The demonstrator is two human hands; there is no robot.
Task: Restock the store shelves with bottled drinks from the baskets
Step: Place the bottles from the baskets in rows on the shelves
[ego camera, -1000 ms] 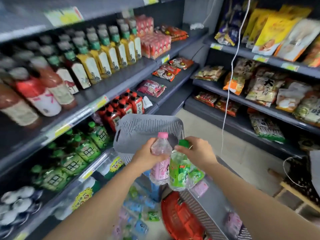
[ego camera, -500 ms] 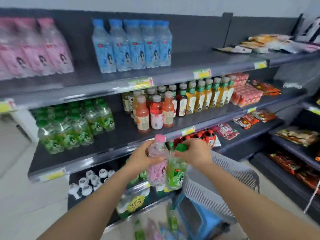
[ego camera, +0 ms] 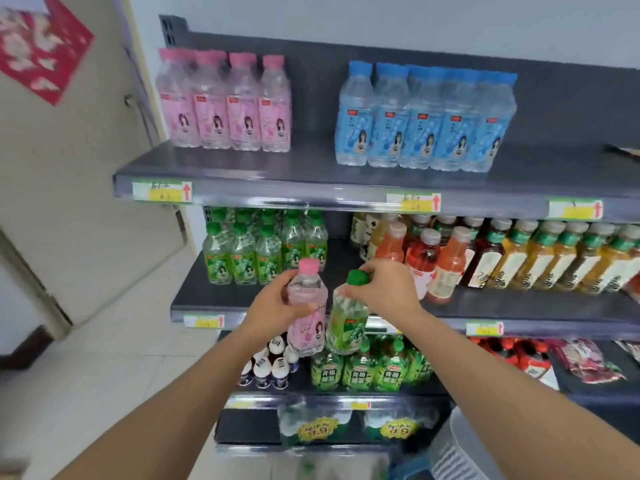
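drop risk, right side
left grip (ego camera: 273, 306) wraps pink bottle (ego camera: 308, 329); right grip (ego camera: 388, 289) pinches green bottle (ego camera: 348, 323) at cap only (weak hold), could slip.

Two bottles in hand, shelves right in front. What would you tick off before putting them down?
1. Grip of left hand around pink bottle: ok.
2. Grip of right hand on green bottle: ok, but it holds only at the cap end, so the bottle may swing.
3. Room beside the pink row on the top shelf: ok.
4. Bare space in front of the green row on the middle shelf: ok.
5. Both caps on: ok. Screwed tight: cannot tell.
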